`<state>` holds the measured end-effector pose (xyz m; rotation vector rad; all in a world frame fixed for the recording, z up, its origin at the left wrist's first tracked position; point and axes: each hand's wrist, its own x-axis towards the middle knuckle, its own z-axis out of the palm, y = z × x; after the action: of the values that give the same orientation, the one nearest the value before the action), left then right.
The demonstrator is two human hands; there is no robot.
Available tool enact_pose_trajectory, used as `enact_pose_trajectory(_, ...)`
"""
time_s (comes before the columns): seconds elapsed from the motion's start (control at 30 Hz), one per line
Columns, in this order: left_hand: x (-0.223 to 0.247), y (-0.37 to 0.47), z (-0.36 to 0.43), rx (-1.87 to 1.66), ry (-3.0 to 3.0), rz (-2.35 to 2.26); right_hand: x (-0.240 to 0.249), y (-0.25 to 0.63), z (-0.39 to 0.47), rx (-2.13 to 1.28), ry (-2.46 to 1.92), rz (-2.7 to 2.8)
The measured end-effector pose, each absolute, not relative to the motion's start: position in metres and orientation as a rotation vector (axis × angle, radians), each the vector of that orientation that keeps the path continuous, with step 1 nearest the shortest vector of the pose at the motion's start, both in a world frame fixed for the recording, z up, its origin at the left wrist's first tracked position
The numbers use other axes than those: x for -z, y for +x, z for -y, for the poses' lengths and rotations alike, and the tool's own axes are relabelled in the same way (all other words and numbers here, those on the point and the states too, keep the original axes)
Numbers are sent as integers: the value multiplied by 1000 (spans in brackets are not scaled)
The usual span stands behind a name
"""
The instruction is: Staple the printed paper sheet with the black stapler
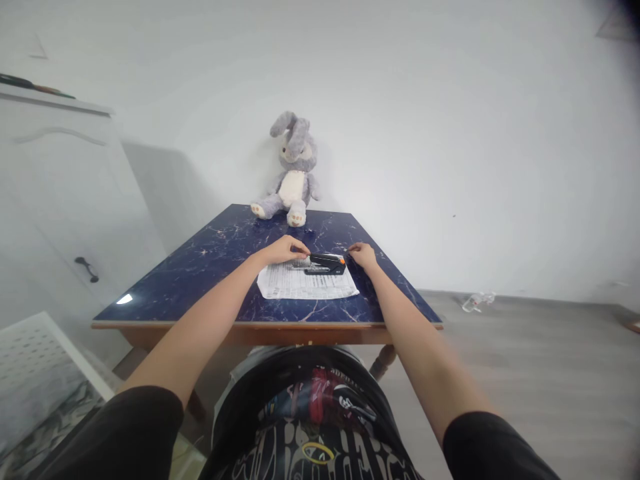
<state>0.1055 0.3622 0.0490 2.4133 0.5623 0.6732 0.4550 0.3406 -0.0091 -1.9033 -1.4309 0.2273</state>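
Holding left grip [286, 250] and right grip [363, 255] beside stapler [327, 263], unclear whether closed, perhaps risking shifting paper [300, 288] by uneven pushing.

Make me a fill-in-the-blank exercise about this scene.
1. The main colour of the stapler is ____.
2. The hand nearer its orange part is the person's ____ hand.
3. The printed paper lies on a table coloured dark ____.
4. The stuffed rabbit has ____ ears.

Missing words: black; right; blue; two.
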Motion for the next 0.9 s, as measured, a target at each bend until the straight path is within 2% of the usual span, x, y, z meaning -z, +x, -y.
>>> enact_pose_trajectory(0.67, -51, 105, -360, -530, 2431, -372, 11, 456, -341, -202, -1836, 1463)
enact_pose_trajectory(0.9, -49, 107, -359, -588, 2423, -379, 11, 457, -341, -222, -1863, 1459)
